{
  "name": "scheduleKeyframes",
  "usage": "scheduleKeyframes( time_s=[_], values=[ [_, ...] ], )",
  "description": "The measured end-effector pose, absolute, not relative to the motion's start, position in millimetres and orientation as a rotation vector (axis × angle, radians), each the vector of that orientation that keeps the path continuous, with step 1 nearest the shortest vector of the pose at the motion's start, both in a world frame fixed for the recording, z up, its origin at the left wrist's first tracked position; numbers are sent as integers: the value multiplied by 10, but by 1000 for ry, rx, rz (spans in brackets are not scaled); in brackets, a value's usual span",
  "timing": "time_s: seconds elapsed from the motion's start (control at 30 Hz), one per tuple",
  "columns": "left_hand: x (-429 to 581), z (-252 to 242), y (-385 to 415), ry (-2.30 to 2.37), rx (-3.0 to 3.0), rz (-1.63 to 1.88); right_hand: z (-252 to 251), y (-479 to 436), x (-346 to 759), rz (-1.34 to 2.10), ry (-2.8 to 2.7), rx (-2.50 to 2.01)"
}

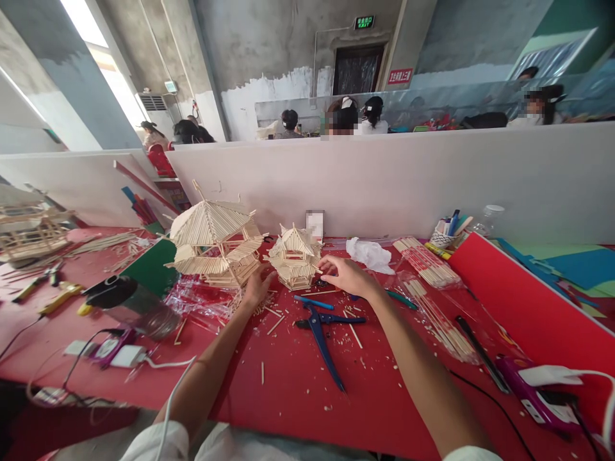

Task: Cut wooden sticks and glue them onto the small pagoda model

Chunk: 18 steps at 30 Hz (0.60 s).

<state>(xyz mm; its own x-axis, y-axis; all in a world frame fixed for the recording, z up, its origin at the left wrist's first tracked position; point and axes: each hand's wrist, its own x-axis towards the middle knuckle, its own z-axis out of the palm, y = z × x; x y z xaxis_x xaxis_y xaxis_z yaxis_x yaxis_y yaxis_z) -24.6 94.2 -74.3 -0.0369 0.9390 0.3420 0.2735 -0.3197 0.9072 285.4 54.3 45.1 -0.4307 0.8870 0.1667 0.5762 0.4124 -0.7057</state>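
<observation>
A small pavilion model (294, 259) made of thin wooden sticks stands on the red table between my hands. To its left is a larger stick pavilion (211, 240) with a wide sloping roof. My left hand (258, 288) is low between the two models, its thumb and fingers apart and nothing seen in them. At the right side of the small pavilion, my right hand (346, 274) has its fingers stretched towards the eaves; whether they touch is unclear. Blue cutting pliers (319, 333) and a blue pen-like stick (314, 302) lie in front of the small model.
Bundled sticks (427, 262) lie in plastic at right, near crumpled white plastic (369, 255). A water bottle (132, 306) lies at left, by a purple power strip (113, 347). A yellow glue gun (62, 298) is farther left. A white partition (384, 179) stands behind; people sit beyond it.
</observation>
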Motion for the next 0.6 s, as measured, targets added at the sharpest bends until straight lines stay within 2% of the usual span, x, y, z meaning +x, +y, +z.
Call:
scheduleKeyframes(
  time_s=[0.6],
  values=[
    [-111,-464,712,1105,1088,1576,395,570,2881,710,-2155,-1279]
  ],
)
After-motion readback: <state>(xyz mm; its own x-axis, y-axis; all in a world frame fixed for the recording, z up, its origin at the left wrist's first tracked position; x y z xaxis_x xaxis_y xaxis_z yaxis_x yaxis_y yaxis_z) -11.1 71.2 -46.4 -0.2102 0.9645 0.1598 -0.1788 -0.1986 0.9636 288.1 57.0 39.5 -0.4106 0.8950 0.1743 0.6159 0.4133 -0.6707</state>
